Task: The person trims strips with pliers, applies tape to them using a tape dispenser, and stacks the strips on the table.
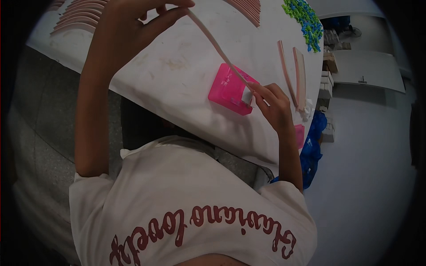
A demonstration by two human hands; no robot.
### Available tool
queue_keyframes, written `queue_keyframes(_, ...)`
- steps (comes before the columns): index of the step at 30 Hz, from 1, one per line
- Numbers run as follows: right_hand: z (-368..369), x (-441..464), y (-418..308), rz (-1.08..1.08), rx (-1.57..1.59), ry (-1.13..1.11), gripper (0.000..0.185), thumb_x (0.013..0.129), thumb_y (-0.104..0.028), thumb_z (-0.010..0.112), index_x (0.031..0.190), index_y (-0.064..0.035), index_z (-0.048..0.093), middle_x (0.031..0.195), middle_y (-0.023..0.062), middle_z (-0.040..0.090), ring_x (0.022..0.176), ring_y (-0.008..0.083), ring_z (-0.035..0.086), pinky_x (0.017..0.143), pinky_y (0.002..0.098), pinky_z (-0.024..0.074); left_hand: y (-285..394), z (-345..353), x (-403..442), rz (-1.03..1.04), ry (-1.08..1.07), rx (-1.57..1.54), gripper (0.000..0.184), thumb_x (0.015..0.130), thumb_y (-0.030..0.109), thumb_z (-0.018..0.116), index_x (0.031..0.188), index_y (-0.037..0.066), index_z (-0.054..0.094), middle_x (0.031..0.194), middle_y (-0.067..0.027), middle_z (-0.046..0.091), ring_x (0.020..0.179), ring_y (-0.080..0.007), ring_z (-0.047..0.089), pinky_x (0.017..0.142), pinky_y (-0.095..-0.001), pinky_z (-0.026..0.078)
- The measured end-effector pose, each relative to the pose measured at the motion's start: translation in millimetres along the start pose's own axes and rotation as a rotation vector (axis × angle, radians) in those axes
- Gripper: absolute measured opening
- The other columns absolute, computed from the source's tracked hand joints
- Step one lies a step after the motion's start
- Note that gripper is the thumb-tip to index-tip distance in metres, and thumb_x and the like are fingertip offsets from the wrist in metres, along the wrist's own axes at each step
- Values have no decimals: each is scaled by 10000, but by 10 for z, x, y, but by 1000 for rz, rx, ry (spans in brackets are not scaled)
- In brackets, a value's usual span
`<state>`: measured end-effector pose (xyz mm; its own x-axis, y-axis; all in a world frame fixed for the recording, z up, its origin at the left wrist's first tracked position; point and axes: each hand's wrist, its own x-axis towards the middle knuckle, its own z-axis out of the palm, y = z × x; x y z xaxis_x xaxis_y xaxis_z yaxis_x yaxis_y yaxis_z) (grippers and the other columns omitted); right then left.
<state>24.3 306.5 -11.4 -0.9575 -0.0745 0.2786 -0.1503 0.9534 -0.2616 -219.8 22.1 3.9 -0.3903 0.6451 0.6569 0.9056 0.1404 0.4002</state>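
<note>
A thin, pale pink strip [213, 41] stretches diagonally between my two hands above the white table. Its upper end is pinched in the fingertips of my left hand [153, 24]. My right hand [273, 104] pinches the lower end, beside a bright pink box [226, 88]. The strip passes over this box, and a small whitish piece [247, 95] shows at the box's right side, close to my right fingertips.
Curved pink strips [82, 15] lie at the table's [155, 84] upper left, more [246, 9] at the top. Several strips [299, 75] lie right of my right hand. Green and blue pieces [306, 24] are heaped at the upper right. Blue plastic [313, 150] hangs beside the right edge.
</note>
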Motion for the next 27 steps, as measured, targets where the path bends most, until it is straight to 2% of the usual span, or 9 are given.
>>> queue_keyframes(4,-43,-85,36,-2,-58,-59,506,731,56,720,1192,-149,676,764,55,598,710,177,592,600,329,505,26,97,-42,1,-43,13,152,853,76,713,1005,78,718,953,-11,683,803,-91,632,630,-240,478)
queue_keyframes(6,-93,-152,66,8,-68,-78,512,729,65,715,1191,-152,679,763,55,594,709,174,586,600,326,504,90,254,-156,-169,-47,-110,127,840,82,715,967,91,723,907,-8,666,787,-118,638,650,-251,503)
queue_keyframes(10,-231,-382,200,102,-114,-177,494,733,66,702,1174,-157,690,754,50,563,694,168,566,596,324,500,161,593,-253,-229,-54,-224,105,831,64,716,935,81,723,842,-5,625,733,-96,574,603,-249,444)
queue_keyframes(15,-430,-724,282,193,-176,-187,473,739,55,697,1159,-162,699,754,42,536,681,165,548,591,322,493,364,949,-155,-286,-202,-319,85,796,70,727,880,73,729,808,-13,605,714,-125,570,638,-267,474)
queue_keyframes(22,-762,-1343,386,359,-251,-176,465,737,66,679,1142,-161,708,753,51,511,662,178,515,576,317,461,788,1445,123,-179,-341,-348,91,754,104,736,837,68,731,790,-33,581,765,-168,575,673,-311,491)
queue_keyframes(25,-985,-1578,387,404,-316,-136,462,733,74,678,1136,-151,709,749,60,505,668,191,515,586,324,463,1017,1659,256,-60,-398,-272,80,741,129,740,809,89,728,789,-31,575,796,-186,554,714,-334,488)
queue_keyframes(27,-1155,-1682,353,438,-363,-123,459,733,77,680,1133,-146,709,746,65,502,676,199,518,596,329,468,1165,1848,300,136,-333,-223,60,741,148,747,787,122,719,781,-15,571,804,-189,535,726,-342,475)
